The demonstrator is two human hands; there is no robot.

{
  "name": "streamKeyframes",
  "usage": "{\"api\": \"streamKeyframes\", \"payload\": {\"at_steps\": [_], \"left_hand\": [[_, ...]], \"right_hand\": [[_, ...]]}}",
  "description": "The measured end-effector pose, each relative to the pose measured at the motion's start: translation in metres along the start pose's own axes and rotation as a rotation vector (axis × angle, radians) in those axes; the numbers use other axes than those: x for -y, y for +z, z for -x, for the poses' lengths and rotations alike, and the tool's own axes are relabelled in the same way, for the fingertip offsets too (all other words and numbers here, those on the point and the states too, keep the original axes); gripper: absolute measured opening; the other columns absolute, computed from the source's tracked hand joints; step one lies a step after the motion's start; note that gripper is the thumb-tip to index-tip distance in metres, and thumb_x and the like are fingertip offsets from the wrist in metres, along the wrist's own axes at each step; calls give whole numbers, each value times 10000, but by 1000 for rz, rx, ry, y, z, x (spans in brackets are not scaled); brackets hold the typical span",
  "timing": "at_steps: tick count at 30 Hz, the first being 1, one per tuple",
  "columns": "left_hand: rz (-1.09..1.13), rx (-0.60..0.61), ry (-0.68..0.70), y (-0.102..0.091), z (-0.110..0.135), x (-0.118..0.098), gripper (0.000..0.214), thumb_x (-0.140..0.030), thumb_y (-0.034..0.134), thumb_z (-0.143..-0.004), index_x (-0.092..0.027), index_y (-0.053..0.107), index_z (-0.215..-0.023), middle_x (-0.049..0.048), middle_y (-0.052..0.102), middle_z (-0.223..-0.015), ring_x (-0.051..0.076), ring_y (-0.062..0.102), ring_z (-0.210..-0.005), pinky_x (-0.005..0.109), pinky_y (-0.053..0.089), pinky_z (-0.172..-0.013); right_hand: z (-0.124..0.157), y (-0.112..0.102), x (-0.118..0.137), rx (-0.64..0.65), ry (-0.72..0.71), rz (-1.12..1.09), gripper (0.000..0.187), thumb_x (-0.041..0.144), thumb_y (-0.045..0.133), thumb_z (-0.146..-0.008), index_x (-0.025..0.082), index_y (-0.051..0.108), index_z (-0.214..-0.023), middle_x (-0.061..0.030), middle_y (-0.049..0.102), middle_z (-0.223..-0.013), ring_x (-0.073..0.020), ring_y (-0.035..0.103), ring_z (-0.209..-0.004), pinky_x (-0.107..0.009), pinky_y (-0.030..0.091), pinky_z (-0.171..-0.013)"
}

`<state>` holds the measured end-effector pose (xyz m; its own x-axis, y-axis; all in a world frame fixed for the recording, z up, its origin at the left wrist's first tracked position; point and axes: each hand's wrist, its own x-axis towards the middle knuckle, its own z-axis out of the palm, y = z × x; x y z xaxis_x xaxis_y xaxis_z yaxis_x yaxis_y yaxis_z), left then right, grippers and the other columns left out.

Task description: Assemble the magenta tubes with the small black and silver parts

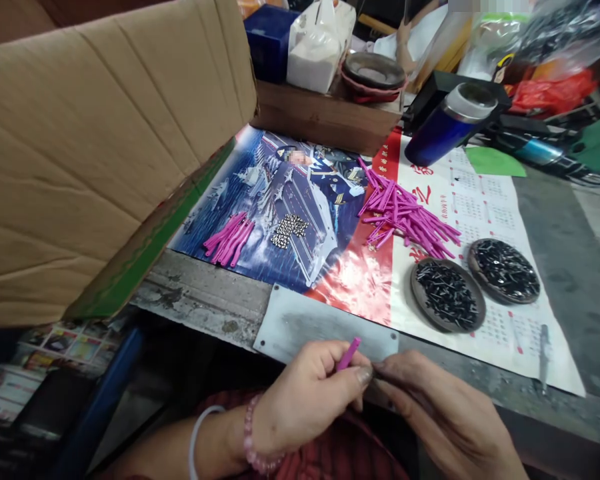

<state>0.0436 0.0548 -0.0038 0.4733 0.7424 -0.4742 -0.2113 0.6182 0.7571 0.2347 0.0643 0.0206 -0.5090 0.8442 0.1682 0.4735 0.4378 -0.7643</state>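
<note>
My left hand [313, 387] is closed around a slim magenta handle-like stick [349, 353], one end of which sticks up between thumb and fingers. Close against it, my right hand [445, 407] pinches its fingertips together; whatever they hold is hidden. Both hands are at the table's front edge, by a pale metal plate [325, 327]. Beyond lie a loose pile of magenta sticks [405, 210], a smaller bundle of similar sticks [230, 239] and a cluster of small shiny metal pieces [290, 230]. Dark pins [445, 293] fill one round bowl; rivet-like metal parts [504, 270] fill another.
A large cardboard box [110, 147] rises at the left. A poster calendar [265, 257] covers the tabletop. Toward the back stand a blue thermos [435, 137], a white bag [313, 60] and stacked dishes [374, 72]. A thin metal tool [544, 357] lies at right.
</note>
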Motion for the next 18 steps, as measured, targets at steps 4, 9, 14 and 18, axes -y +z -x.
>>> {"api": "streamKeyframes", "payload": {"at_steps": [4,9,14,18], "left_hand": [[-185,55,150,-1,7,-7,305,-449,490,-1017,-166,590,-966,-14,559,-745,121,492,-659,247,397,-661],[-670,-28,347,-3,16,-14,245,-310,410,-1047,-164,595,-985,26,616,-788,171,582,-710,292,419,-681],[-979,-115,541,-6,20,-7,194,-218,455,-1037,-148,631,-997,52,664,-841,189,643,-748,299,460,-691],[-1144,-178,651,-5,22,-4,201,-188,459,-1040,-140,650,-998,50,666,-813,201,655,-724,316,479,-661]], "right_hand": [[8,4,1,-126,95,-22,105,179,621,-964,248,689,-1004,-15,719,-861,-134,708,-716,-155,565,-656],[16,11,7,-331,373,-202,32,266,715,-911,258,733,-936,-26,731,-866,-166,712,-713,-181,591,-618],[15,13,6,-304,423,-387,45,271,691,-932,253,732,-929,-33,710,-874,-160,703,-721,-187,596,-614],[10,16,6,-247,361,-395,74,224,665,-941,241,709,-883,-43,692,-935,-167,674,-814,-208,590,-702]]}}
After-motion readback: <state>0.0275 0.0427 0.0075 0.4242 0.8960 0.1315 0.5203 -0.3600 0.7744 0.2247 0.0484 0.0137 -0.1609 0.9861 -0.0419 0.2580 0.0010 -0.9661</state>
